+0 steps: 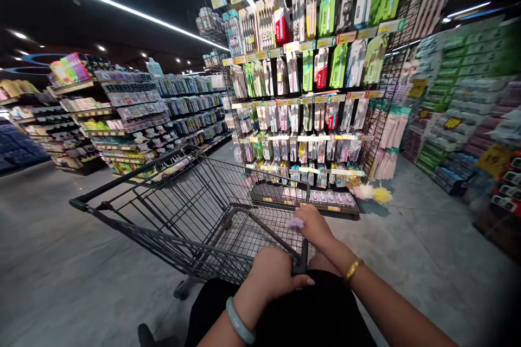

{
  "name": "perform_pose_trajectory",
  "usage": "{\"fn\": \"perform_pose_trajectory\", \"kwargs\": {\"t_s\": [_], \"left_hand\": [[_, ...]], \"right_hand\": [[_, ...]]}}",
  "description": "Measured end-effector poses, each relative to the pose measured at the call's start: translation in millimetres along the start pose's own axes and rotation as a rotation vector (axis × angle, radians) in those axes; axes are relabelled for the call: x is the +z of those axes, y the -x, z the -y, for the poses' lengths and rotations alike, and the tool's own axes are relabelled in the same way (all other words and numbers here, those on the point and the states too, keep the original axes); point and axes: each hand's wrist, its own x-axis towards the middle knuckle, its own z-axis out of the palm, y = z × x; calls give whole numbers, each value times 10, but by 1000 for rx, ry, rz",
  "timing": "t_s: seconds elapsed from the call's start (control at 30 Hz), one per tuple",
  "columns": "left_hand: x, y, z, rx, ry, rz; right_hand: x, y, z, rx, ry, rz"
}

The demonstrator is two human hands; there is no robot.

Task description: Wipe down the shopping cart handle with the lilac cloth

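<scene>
A black wire shopping cart stands in front of me, its basket showing only bare wire mesh. My left hand is closed over the cart's near edge by the dark corner piece, its thumb stretched out to the right; its other fingers are hidden. A pale green bangle sits on that wrist. Farther along the same edge, my right hand is wrapped round the bar, with a gold bracelet on its wrist. A small lilac thing shows at the right hand's fingers; I cannot tell what it is.
A tall rack of packaged toothbrushes rises just beyond the cart. Shelves of goods line the left, and stacked green and white packs fill the right. Grey floor runs between them. Yellow and white puffs hang low by the rack.
</scene>
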Motion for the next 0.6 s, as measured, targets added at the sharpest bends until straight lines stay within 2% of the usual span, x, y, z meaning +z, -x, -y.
{"fn": "perform_pose_trajectory", "kwargs": {"t_s": [0.1,0.17,0.3,0.37,0.43,0.5,0.6], "left_hand": [[-11,-92,-21,1,-36,36],[0,-190,-57,-9,-51,36],[10,-392,-121,6,-50,-28],[-45,-441,-76,46,-41,-78],[-151,-441,59,71,-41,-131],[-285,-411,286,63,-65,-170],[-446,-374,727,17,-180,-75]], "right_hand": [[-8,150,35,-66,-63,83],[-31,155,33,-68,-41,82],[-118,-11,-29,-5,178,49],[-183,-124,-84,-2,276,68],[-248,-232,-152,-7,323,105],[-301,-330,-225,-10,355,140],[-368,-451,-326,-29,412,211]]}}
